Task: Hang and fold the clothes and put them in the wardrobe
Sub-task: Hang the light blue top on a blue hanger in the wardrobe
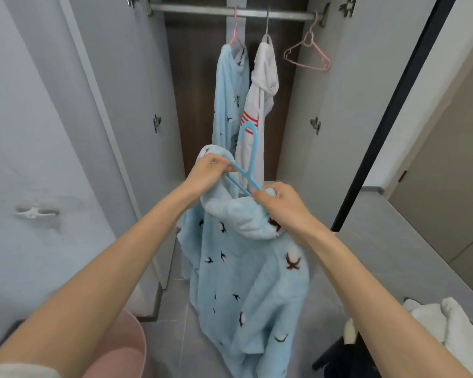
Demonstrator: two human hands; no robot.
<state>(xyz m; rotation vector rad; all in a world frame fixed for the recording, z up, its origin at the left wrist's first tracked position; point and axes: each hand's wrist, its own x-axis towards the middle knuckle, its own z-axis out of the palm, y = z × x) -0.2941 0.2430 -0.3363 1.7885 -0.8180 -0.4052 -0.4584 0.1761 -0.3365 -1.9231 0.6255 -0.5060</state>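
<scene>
Blue fleece garment (246,268) with a dark bird pattern hangs in front of the open wardrobe, held up at its top by both hands. Its long axis runs straight down from the hands toward the grey tiled floor (170,309), and its lower folds reach the bottom edge of the view. A turned-over collar or hood bunches just beneath the right hand.

A blue hanger (250,156) sits in the garment's neck opening. Its stem stands nearly upright with the hook at the top, pointing up toward the rail (202,9) and curling over to the left. Its shoulder arms slope from the upper left down to the lower right, between the two hands.

The left hand (208,173) pinches the hanger's left arm together with the edge of the fleece, fingers curled tight. The right hand (281,203) is closed around the fabric at the hanger's right end; whether it also grips the plastic cannot be told.

On the rail, a second blue bird-print garment (227,99) hangs from a pink hanger near the middle. A white garment (260,105) with red stripes hangs just beside it, to its right. A bare pink hanger (307,54) hangs at the rail's right end.

A pink basket (126,345) stands at the lower left, by the left wardrobe door (52,132). White clothes (448,323) lie at the lower right.
</scene>
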